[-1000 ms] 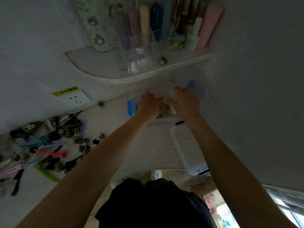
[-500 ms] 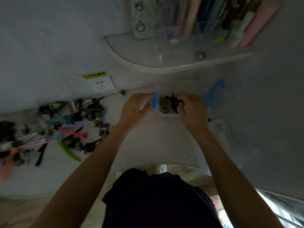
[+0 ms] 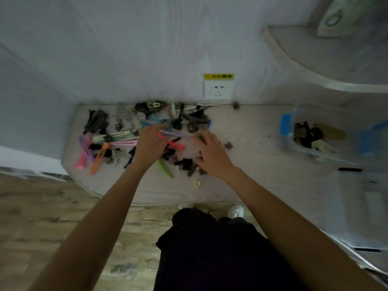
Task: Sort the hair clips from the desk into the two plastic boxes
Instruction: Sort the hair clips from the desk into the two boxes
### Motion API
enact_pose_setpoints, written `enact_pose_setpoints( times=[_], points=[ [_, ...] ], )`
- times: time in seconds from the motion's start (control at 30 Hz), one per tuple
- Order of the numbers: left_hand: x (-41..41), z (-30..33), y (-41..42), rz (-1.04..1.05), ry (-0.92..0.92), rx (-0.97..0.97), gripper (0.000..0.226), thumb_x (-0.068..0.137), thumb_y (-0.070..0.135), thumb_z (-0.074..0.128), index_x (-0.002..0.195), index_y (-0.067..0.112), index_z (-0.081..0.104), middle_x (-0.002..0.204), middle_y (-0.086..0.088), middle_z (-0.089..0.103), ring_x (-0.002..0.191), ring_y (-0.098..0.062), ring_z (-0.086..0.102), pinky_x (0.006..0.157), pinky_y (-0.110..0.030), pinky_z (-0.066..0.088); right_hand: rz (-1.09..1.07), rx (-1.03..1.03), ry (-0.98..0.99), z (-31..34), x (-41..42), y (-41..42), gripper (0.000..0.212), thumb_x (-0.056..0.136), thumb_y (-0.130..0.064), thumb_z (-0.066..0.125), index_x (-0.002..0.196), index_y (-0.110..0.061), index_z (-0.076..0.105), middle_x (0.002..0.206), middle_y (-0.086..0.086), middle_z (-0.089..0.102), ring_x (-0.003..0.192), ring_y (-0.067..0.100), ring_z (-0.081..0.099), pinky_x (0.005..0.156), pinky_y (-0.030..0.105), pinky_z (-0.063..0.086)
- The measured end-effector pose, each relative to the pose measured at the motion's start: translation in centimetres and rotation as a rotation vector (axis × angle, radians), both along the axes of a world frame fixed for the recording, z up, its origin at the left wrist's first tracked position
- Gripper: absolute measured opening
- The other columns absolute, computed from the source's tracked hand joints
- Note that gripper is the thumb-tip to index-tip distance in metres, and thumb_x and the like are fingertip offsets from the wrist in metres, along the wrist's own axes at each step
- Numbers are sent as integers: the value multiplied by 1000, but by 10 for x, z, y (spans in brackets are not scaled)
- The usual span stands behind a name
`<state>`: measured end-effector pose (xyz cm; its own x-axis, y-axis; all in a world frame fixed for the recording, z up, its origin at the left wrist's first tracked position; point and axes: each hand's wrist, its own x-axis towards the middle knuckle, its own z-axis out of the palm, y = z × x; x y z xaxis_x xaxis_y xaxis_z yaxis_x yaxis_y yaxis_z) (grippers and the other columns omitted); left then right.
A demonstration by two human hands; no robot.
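A pile of several hair clips (image 3: pixel 126 131) in black, pink, orange, green and purple lies spread on the pale desk (image 3: pixel 252 185). My left hand (image 3: pixel 150 144) hovers over the pile's middle, fingers relaxed, near a red clip (image 3: pixel 174 142). My right hand (image 3: pixel 211 153) reaches over dark brown clips (image 3: pixel 185 162), fingers spread, holding nothing. A clear plastic box (image 3: pixel 290 143) with blue latches stands at the desk's right and holds dark and cream clips. A second clear box (image 3: pixel 354 206) lies nearer on the right, blurred.
A wall socket (image 3: pixel 218 89) with a yellow label sits above the desk's back edge. A curved shelf (image 3: pixel 315 66) juts out at upper right. One small cream clip (image 3: pixel 197 184) lies alone near the front edge. Wooden floor shows below.
Both hands left the box with blue latches and swung left over the clip pile. The view turned left, so the box now sits at the right.
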<state>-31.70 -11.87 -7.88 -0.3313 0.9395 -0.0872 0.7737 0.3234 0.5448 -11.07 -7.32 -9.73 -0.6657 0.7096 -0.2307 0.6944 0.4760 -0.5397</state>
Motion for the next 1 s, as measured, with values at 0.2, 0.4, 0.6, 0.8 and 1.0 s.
enact_pose_setpoints(
  times=[0.2, 0.4, 0.6, 0.8, 1.0],
  points=[
    [-51, -9, 11, 6, -8, -18, 48, 83, 27, 65, 126, 12, 51, 124, -15, 54, 108, -30, 54, 88, -36, 44, -103, 141, -105, 1, -52, 53, 63, 87, -24, 58, 143, -16, 29, 148, 13, 32, 137, 34, 25, 113, 45, 25],
    [-92, -18, 41, -15, -21, 26, 47, 82, 17, 64, 126, 12, 50, 126, -13, 53, 118, -29, 46, 95, -38, 41, -186, 198, -159, -5, -74, 51, 52, 86, -22, 60, 134, -20, 39, 131, 12, 51, 122, 34, 39, 99, 43, 36],
    [-116, -18, 72, 93, 44, 72, 45, 70, 14, 70, 111, 9, 53, 113, -12, 54, 104, -31, 50, 82, -38, 41, -335, 120, -14, 1, -74, 47, 54, 84, -16, 60, 134, -15, 40, 129, 12, 52, 119, 32, 40, 97, 42, 40],
    [-121, -35, 82, -235, 305, -44, 51, 71, 35, 72, 118, 21, 56, 124, -5, 59, 118, -28, 49, 92, -41, 37, -451, 118, 178, 26, -77, 37, 51, 85, -13, 61, 132, -12, 42, 131, 12, 51, 120, 27, 45, 97, 34, 39],
    [-118, -17, 72, -245, 387, 184, 44, 75, 25, 73, 115, 17, 60, 114, -10, 64, 104, -32, 58, 88, -41, 43, -534, 58, 248, 35, -56, 20, 52, 85, -15, 64, 132, -11, 43, 132, 10, 52, 121, 25, 49, 99, 28, 36]
  ],
)
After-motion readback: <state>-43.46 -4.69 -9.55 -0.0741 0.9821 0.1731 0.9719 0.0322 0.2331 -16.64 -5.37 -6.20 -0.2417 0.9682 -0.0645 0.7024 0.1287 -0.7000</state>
